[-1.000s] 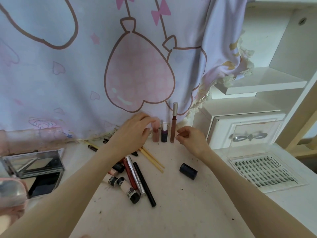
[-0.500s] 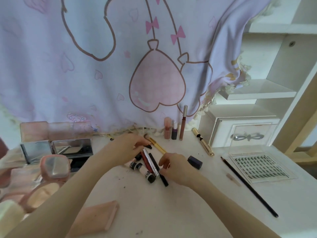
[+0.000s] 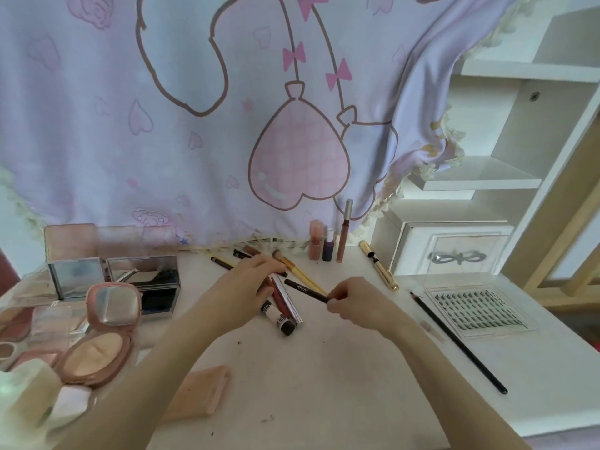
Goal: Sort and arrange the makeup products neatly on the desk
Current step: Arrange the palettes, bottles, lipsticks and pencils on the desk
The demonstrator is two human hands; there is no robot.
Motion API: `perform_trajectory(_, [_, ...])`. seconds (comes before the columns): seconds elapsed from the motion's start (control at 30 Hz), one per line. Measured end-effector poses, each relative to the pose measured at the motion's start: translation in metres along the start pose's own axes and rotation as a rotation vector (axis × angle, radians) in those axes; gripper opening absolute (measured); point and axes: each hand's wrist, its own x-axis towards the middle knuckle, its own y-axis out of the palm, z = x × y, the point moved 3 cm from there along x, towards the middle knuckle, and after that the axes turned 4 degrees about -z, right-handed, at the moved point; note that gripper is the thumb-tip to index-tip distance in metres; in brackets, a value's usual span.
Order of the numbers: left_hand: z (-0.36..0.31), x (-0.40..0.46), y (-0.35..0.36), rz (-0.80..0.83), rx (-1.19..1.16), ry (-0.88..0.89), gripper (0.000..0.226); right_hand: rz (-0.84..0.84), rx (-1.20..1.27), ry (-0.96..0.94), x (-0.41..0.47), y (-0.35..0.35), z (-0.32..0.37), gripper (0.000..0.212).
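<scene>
My right hand (image 3: pixel 354 300) pinches one end of a thin black pen-shaped liner (image 3: pixel 305 290), lifted slightly over the desk (image 3: pixel 324 384). My left hand (image 3: pixel 250 280) rests on a loose pile of tubes and sticks (image 3: pixel 282 306), fingers curled around some of them. A gold-handled brush (image 3: pixel 295 267) lies just beyond the pile. Three products stand upright at the back: a pink bottle (image 3: pixel 315 243), a small dark bottle (image 3: pixel 328 245) and a tall brown lip gloss (image 3: pixel 344 232).
A gold tube (image 3: pixel 380 269) and a long black pencil (image 3: pixel 457 342) lie to the right, beside a clear lash tray (image 3: pixel 477 310). An open pink compact (image 3: pixel 97 336), mirrored boxes (image 3: pixel 110 274) and a peach sponge (image 3: pixel 198 394) crowd the left. A white drawer unit (image 3: pixel 451 251) stands back right.
Both hands came back from the upright bottles to the pile. My right hand has picked the black liner out of the pile and lifted it.
</scene>
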Motion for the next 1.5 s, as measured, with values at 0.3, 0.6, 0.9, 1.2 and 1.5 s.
perform_trajectory(0.3, [-0.067, -0.003, 0.02, 0.172, -0.026, -0.022, 0.013, -0.043, 1.019, -0.041, -0.036, -0.025, -0.017, 0.009])
perform_trajectory(0.6, [-0.09, -0.004, 0.037, 0.088, 0.053, 0.027, 0.022, -0.307, 0.984, -0.115, -0.04, -0.012, -0.033, 0.027])
perform_trajectory(0.9, [-0.083, -0.013, 0.054, -0.014, 0.038, 0.091, 0.028, -0.275, 0.917, -0.153, -0.043, -0.006, -0.043, 0.02])
perform_trajectory(1.2, [-0.078, -0.018, 0.054, -0.029, -0.109, 0.037, 0.027, -0.213, 0.9, -0.197, -0.042, 0.003, -0.042, 0.02])
perform_trajectory(1.5, [-0.06, -0.028, 0.053, 0.137, -0.263, -0.128, 0.026, -0.277, 0.984, -0.208, -0.044, -0.015, -0.058, 0.018])
